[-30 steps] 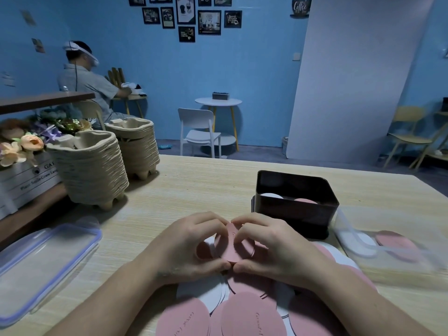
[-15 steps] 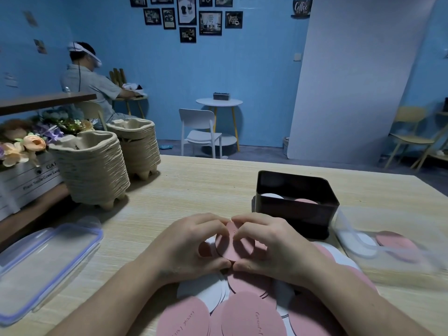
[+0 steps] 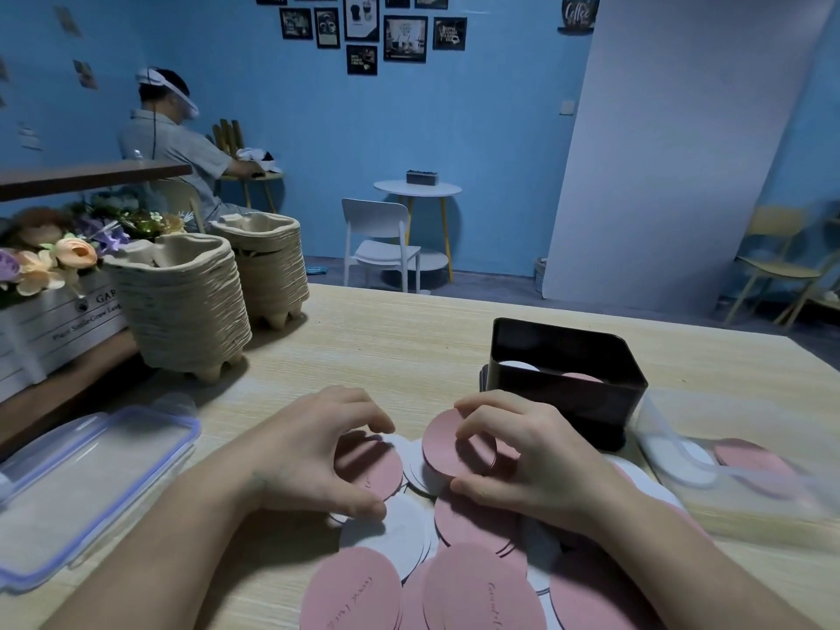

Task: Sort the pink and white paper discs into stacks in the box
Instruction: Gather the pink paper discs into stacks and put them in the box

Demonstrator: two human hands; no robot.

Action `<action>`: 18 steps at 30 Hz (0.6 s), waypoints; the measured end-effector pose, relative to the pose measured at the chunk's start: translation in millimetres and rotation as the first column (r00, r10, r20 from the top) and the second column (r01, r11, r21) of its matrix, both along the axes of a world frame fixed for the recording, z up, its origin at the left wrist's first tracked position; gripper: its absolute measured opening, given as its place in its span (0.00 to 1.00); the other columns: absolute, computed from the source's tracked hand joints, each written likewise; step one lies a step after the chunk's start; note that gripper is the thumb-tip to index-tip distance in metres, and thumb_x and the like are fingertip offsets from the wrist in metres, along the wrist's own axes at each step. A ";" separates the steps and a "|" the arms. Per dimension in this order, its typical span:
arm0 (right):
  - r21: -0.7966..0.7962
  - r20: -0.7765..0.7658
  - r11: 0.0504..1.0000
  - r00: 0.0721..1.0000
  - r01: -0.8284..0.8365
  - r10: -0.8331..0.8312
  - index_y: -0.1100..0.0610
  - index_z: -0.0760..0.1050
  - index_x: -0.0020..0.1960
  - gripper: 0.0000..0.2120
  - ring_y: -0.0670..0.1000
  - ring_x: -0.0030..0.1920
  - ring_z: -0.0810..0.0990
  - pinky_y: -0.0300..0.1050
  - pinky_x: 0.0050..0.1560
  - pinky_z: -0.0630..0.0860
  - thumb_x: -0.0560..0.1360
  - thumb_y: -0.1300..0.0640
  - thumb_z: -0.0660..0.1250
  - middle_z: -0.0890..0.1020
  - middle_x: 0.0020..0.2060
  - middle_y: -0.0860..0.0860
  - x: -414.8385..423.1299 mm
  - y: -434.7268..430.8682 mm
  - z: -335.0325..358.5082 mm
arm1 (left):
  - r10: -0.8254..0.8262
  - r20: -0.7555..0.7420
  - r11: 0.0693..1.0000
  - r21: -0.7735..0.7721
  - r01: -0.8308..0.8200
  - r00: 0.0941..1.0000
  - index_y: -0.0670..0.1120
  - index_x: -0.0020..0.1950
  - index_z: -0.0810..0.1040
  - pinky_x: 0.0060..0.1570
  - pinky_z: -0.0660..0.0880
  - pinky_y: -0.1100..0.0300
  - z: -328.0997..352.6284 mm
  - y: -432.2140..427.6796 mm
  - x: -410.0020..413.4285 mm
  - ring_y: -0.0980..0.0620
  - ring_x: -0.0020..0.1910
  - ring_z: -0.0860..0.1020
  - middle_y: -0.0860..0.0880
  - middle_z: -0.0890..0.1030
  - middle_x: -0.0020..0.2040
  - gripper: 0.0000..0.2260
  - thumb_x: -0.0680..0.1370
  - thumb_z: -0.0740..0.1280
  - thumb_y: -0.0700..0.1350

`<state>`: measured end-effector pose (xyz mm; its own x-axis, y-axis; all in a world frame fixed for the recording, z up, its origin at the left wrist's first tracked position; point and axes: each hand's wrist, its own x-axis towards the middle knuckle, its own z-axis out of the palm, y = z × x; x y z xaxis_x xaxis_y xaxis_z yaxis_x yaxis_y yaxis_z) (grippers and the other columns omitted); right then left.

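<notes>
- The right hand point(image 3: 536, 456) is pinching a raised pink disc point(image 3: 447, 447): curled fingers are pressing its far edge and the thumb is gripping its near edge. The disc is tilting up towards the camera.
- The left hand point(image 3: 309, 452) is arching over a flat pink disc point(image 3: 368, 466), with curled fingertips at the disc's far edge and the thumb at its near edge.
- Both hands are working just above the pile of discs point(image 3: 472, 529), a loose overlapping mix of pink and white that is lying on the wooden table point(image 3: 386, 347) and spreading towards the camera.
- The dark box point(image 3: 568, 397) is standing just beyond the right hand. Inside it, a white stack point(image 3: 518, 366) is sitting to the left of a pink stack point(image 3: 579, 377).
- A clear plastic container point(image 3: 727, 470) is lying to the right of the right hand, with white and pink discs showing through it.
- A clear lid point(image 3: 91, 484) with a blue rim is lying to the left of the left hand.
- Two stacks of pulp trays point(image 3: 182, 302) are standing well beyond the left hand.
</notes>
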<state>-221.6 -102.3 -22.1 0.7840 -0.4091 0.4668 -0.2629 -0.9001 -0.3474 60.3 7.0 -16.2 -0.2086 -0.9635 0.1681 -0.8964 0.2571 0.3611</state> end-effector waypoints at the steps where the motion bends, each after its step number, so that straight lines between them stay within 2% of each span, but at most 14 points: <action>1: 0.002 0.002 1.000 1.000 0.000 0.000 0.47 0.78 0.50 0.16 0.37 0.60 0.78 0.39 0.57 0.77 0.71 0.39 0.77 0.80 0.62 0.44 -0.9 -0.4 -0.6 | 0.005 0.002 1.000 0.012 -0.005 1.000 0.60 0.65 0.78 0.62 0.74 0.60 -0.1 0.0 1.7 0.66 0.61 0.72 0.67 0.73 0.57 0.34 0.62 0.77 0.70; 5: 0.018 -0.015 1.000 1.000 -0.001 0.001 0.47 0.79 0.51 0.17 0.39 0.62 0.79 0.40 0.58 0.77 0.71 0.38 0.77 0.80 0.63 0.43 -1.3 -1.0 -1.0 | 0.022 -0.019 0.999 0.034 -0.021 1.000 0.60 0.61 0.79 0.60 0.75 0.58 0.6 -0.1 3.6 0.65 0.59 0.73 0.66 0.74 0.55 0.29 0.63 0.77 0.68; 9: 0.033 -0.047 0.999 0.999 0.005 -0.003 0.46 0.79 0.52 0.16 0.38 0.63 0.78 0.36 0.59 0.75 0.71 0.39 0.76 0.78 0.64 0.42 -1.7 0.1 -1.6 | 0.030 -0.128 0.999 0.017 -0.028 0.991 0.59 0.60 0.80 0.61 0.77 0.60 3.2 0.7 -1.7 0.63 0.61 0.75 0.65 0.75 0.57 0.24 0.66 0.79 0.61; 12: 0.050 -0.065 0.999 0.998 0.004 -0.001 0.45 0.78 0.54 0.16 0.36 0.63 0.77 0.33 0.58 0.73 0.71 0.39 0.76 0.78 0.65 0.41 -1.7 1.3 -2.3 | 0.001 -0.188 0.999 -0.053 -0.012 0.982 0.58 0.58 0.81 0.57 0.78 0.61 3.1 -1.4 -8.7 0.59 0.60 0.77 0.63 0.77 0.56 0.21 0.68 0.81 0.58; 18: 0.037 -0.040 0.999 0.999 -0.027 0.029 0.44 0.76 0.58 0.19 0.41 0.62 0.79 0.45 0.58 0.79 0.72 0.40 0.77 0.79 0.63 0.41 2.0 3.1 -2.1 | -0.064 -0.168 0.976 -0.218 0.027 0.984 0.52 0.58 0.79 0.52 0.77 0.54 -2.4 -7.9 -25.4 0.55 0.53 0.78 0.59 0.79 0.51 0.21 0.70 0.79 0.56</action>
